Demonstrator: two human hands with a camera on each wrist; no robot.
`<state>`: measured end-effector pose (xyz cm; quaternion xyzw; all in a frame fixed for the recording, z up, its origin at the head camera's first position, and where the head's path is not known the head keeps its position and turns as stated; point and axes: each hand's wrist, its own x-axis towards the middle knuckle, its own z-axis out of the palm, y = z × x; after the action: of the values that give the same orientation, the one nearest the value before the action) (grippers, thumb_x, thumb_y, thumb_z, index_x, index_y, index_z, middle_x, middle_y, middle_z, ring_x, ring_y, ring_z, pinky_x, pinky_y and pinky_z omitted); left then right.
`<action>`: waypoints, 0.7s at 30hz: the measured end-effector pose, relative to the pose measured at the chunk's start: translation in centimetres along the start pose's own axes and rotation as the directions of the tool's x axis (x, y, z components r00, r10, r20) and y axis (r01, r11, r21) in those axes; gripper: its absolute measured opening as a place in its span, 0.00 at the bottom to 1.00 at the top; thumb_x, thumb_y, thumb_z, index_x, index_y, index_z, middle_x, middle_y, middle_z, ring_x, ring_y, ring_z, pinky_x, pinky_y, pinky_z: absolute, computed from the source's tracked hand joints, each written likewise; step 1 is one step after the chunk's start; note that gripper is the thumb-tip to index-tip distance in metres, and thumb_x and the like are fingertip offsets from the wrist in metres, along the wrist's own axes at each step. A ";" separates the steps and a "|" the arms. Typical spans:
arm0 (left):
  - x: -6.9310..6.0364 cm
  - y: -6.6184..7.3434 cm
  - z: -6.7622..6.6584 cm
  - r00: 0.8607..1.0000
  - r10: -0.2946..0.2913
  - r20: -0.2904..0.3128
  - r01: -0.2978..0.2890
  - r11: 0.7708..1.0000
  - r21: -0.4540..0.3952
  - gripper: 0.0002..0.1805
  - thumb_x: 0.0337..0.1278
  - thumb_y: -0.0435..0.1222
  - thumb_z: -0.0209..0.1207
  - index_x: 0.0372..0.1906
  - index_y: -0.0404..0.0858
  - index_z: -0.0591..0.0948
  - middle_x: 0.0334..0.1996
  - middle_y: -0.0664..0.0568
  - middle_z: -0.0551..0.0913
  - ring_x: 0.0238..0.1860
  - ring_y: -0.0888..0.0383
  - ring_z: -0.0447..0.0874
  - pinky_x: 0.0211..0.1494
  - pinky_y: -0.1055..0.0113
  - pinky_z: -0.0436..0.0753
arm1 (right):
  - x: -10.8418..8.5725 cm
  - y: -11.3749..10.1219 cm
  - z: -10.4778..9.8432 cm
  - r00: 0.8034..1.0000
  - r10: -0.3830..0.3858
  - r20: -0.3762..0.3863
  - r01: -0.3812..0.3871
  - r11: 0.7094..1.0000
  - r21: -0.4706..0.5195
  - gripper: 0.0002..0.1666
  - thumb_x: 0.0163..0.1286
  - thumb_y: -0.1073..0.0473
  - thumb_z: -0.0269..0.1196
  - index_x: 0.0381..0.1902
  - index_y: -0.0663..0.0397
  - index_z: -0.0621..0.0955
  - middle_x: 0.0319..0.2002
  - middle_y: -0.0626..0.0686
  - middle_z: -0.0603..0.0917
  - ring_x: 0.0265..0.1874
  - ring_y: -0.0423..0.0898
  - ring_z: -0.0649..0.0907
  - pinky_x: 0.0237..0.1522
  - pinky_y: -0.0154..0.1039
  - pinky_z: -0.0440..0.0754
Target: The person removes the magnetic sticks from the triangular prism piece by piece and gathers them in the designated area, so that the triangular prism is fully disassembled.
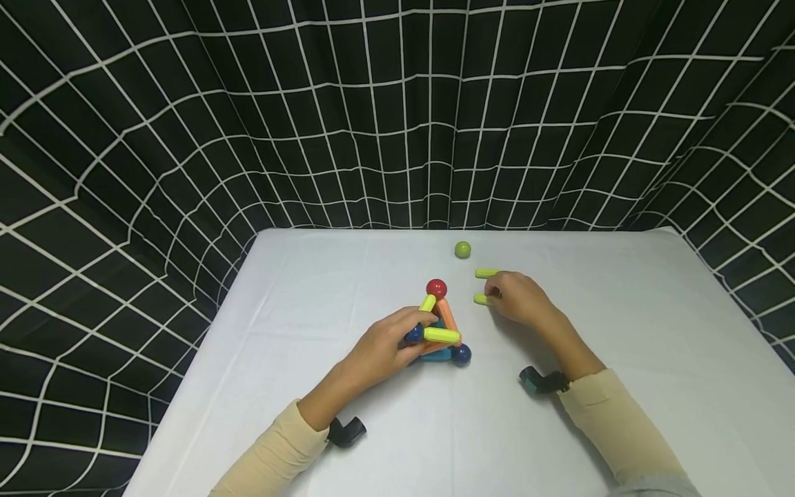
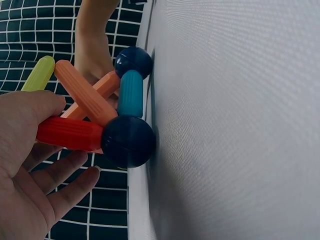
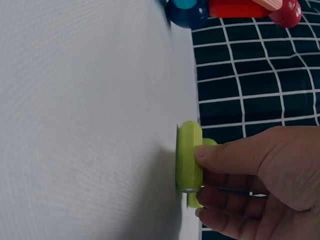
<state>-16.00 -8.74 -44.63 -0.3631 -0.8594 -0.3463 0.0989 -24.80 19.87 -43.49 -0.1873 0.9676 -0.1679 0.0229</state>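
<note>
My left hand (image 1: 379, 348) grips a frame of magnetic sticks and balls standing on the table. A red ball (image 1: 437, 288) tops the frame, dark blue balls (image 2: 129, 141) sit at lower corners, and orange (image 1: 448, 315), teal (image 2: 131, 94), red (image 2: 70, 134) and yellow-green sticks (image 1: 442, 335) join it. In the left wrist view the thumb lies by the red stick; the palm side partly hides the rest. To the right, my right hand (image 1: 522, 300) pinches a loose yellow-green magnetic stick (image 3: 189, 156) lying on the cloth.
Just behind the pinched stick lies another yellow-green stick (image 1: 486, 273). A green ball (image 1: 462, 249) rests near the back edge of the white-covered table (image 1: 323, 269). Dark curtain with a white grid (image 1: 410, 152) surrounds the back and sides.
</note>
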 end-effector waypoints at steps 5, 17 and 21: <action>0.0 0.0 0.1 1.000 0.004 -0.001 -0.004 1.000 0.002 0.21 0.60 0.35 0.70 0.57 0.44 0.79 0.57 0.55 0.80 0.57 0.62 0.78 0.60 0.66 0.78 | 0.1 -0.2 0.1 0.999 0.008 -0.035 -0.010 0.998 -0.058 0.04 0.61 0.69 0.70 0.36 0.62 0.87 0.35 0.57 0.86 0.40 0.55 0.83 0.47 0.54 0.80; 0.0 0.1 0.0 1.000 0.005 0.002 -0.005 1.000 0.002 0.21 0.61 0.35 0.69 0.58 0.44 0.79 0.57 0.55 0.80 0.56 0.62 0.78 0.60 0.66 0.77 | 1.3 0.8 0.1 0.993 -0.011 -0.119 0.001 0.996 -0.086 0.07 0.59 0.72 0.69 0.37 0.64 0.87 0.35 0.59 0.85 0.39 0.58 0.84 0.45 0.54 0.81; 0.1 0.2 -0.1 1.000 0.007 -0.001 -0.007 1.000 0.002 0.21 0.61 0.36 0.69 0.58 0.44 0.79 0.57 0.55 0.80 0.57 0.62 0.77 0.60 0.67 0.77 | 1.7 0.9 0.2 0.992 -0.012 -0.129 0.000 0.996 -0.092 0.08 0.60 0.72 0.69 0.38 0.64 0.87 0.34 0.58 0.84 0.38 0.57 0.84 0.44 0.52 0.81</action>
<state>-15.94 -8.67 -44.46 -0.3657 -0.8585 -0.3451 0.1010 -26.68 19.99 -43.97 -0.1798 0.9732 -0.1350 -0.0490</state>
